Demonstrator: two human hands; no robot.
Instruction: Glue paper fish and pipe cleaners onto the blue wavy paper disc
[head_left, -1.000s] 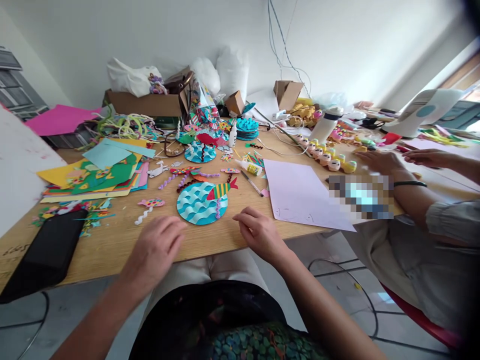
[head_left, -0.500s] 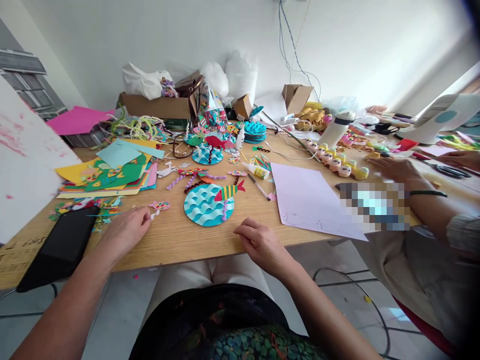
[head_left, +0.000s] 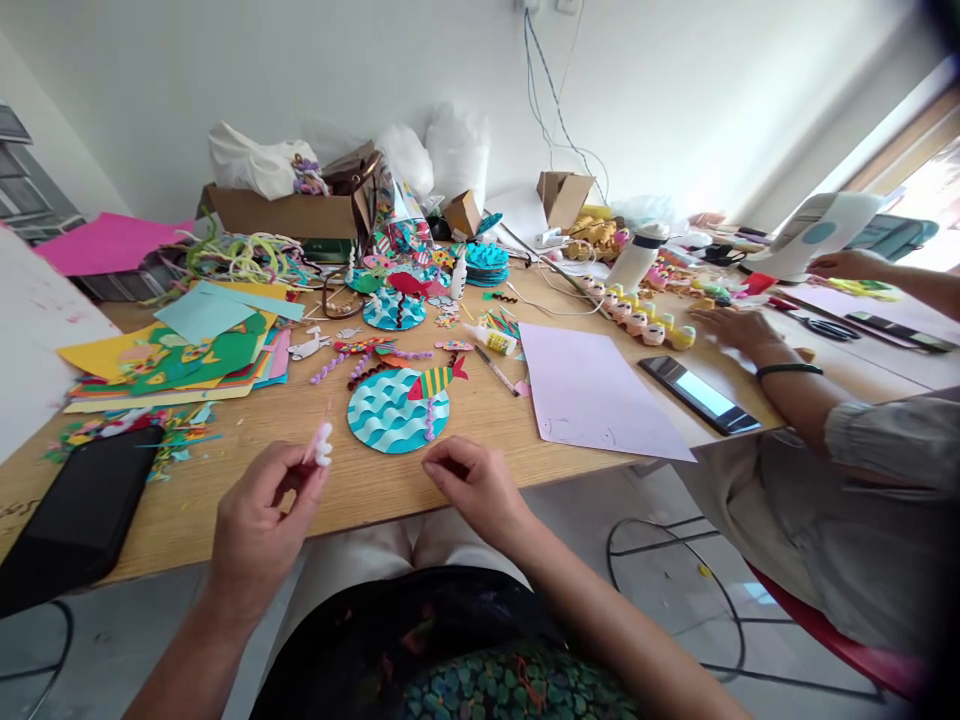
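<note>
Between the thumb and fingers of my left hand (head_left: 262,515) is a paper fish with a curly white pipe cleaner (head_left: 323,445) on it, turned nearly edge-on and raised off the table. My right hand (head_left: 476,485) hovers at the table's front edge, its fingers curled together; nothing shows in them. Just beyond it lies a round blue wave-patterned disc (head_left: 375,420). A striped yellow and green fish with a red head and tail (head_left: 437,380) stands at its right side on a purple twisted pipe cleaner (head_left: 430,418).
A black phone (head_left: 82,500) and paper scraps (head_left: 180,440) lie left, below stacked coloured paper (head_left: 180,350). A glue bottle (head_left: 491,338), pen (head_left: 495,368) and white sheet (head_left: 592,400) lie right. A co-worker's hand (head_left: 742,330) rests near another phone (head_left: 697,393).
My left hand has lifted the paper fish from the table and turned it edge-on, bringing it closer to me. My right hand stays curled near the disc. The view has shifted slightly right.
</note>
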